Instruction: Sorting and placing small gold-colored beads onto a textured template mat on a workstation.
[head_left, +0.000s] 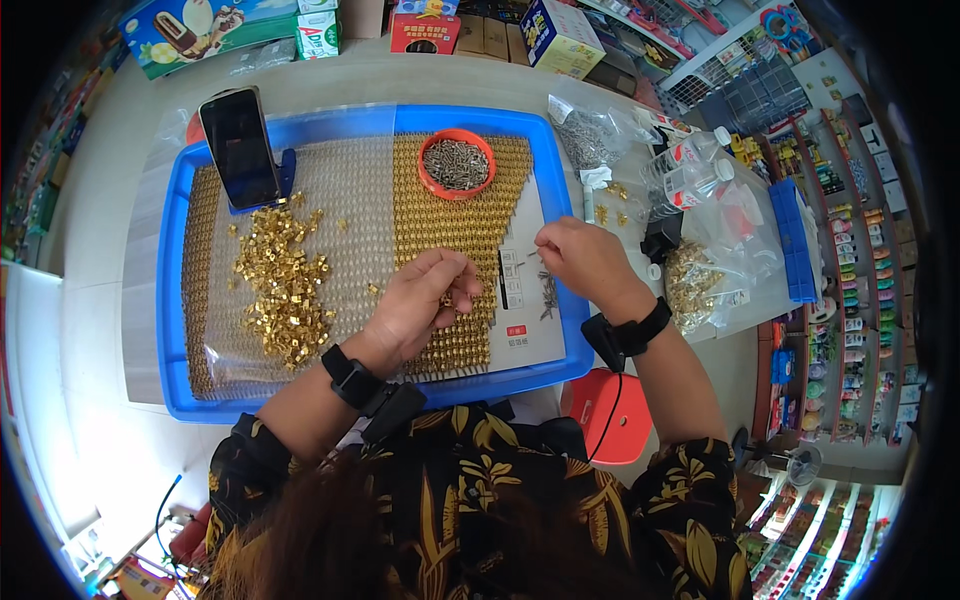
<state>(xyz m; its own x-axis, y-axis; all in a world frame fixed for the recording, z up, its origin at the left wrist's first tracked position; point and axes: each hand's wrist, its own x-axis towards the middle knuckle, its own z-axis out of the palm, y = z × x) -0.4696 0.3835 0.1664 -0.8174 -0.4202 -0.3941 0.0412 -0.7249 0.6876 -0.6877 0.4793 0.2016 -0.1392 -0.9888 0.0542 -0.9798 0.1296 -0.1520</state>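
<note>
My left hand [425, 300] rests on a grid of small brass blocks [462, 215] inside a blue tray [180, 395], fingers curled and pinched on one small brass piece. My right hand [583, 258] hovers at the tray's right side, thumb and fingers pinched over a few loose screws [547, 290] on a white sheet; what it holds is too small to tell. A loose pile of brass blocks [283, 285] lies left of my left hand. An orange bowl of grey screws [457, 164] sits at the tray's far side.
A black phone [240, 146] stands propped at the tray's far left. Plastic bags of screws [592, 135] and brass parts [695, 280], plus clear bottles [692, 170], lie right of the tray. An orange stool [612, 415] sits below. Shop shelves [850, 250] line the right.
</note>
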